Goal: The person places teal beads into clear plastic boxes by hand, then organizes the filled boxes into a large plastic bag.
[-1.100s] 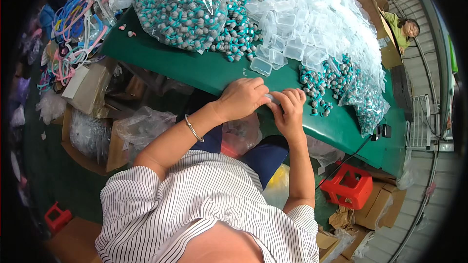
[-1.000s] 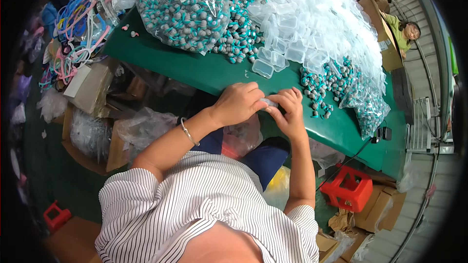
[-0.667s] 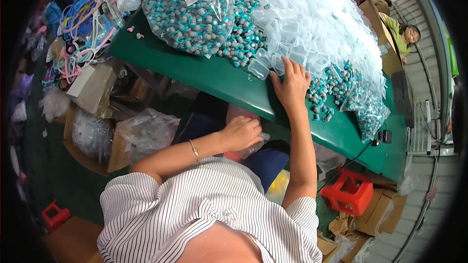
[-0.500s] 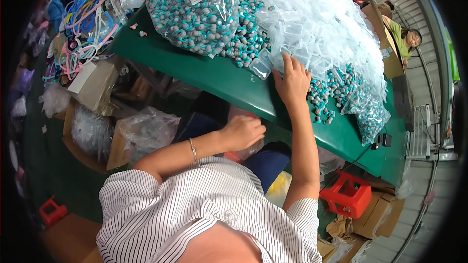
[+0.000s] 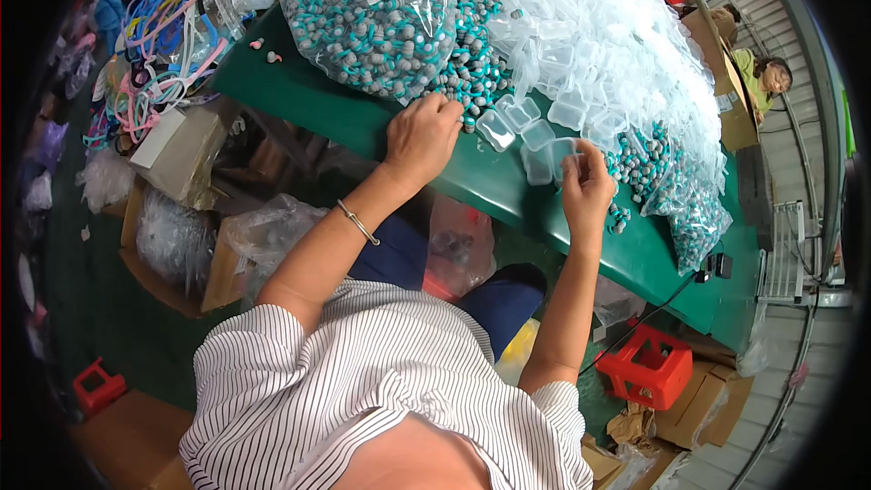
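Note:
My right hand pinches a small clear plastic box above the front edge of the green table. The box looks opened out, with its lid and tray side by side. My left hand is closed at the near side of a loose pile of small grey-and-teal pieces; what its fingers grip is hidden. Between my hands lie a few more clear boxes. Behind them rises a large heap of the same clear boxes.
A full clear bag of grey-and-teal pieces stands left of my left hand. Another bag spills pieces at the right. Coloured straps hang at the left. A red stool is below the table; a co-worker is far right.
My left hand has risen from over my lap to the pile of pieces. The right hand has shifted right and nearer, now holding a clear box; other boxes have slid forward.

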A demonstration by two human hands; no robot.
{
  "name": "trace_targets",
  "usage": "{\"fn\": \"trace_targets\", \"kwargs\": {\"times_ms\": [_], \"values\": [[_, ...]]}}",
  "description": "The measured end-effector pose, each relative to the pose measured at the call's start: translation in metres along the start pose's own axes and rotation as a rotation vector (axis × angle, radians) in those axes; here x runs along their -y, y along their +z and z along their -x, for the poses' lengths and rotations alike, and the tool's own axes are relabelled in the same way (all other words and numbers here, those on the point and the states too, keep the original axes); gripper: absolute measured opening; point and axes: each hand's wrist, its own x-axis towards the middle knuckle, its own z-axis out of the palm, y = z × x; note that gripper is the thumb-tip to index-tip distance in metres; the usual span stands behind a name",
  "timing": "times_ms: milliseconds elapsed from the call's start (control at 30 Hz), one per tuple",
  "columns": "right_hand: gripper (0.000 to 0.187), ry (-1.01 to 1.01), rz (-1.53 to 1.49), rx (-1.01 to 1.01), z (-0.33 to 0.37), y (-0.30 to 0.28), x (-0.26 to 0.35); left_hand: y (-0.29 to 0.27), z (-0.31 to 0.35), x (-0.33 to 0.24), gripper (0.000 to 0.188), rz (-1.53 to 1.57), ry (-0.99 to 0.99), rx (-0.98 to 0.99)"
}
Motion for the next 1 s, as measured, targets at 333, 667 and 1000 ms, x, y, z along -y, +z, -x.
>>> {"fn": "trace_targets", "kwargs": {"times_ms": [333, 667, 1000], "values": [[0.018, -0.111, 0.062, 0.141, -0.006, -0.018, 0.003, -0.021, 0.002, 0.003, 0.009, 0.143, 0.230, 0.146], [0.012, -0.170, 0.424, 0.234, 0.026, -0.025, -0.002, -0.005, 0.016, -0.021, 0.016, 0.266, 0.083, 0.022], [0.017, 0.234, -0.216, 0.132, 0.062, -0.008, 0.015, 0.011, 0.018, -0.062, 0.023, 0.491, 0.239, 0.252]]}}
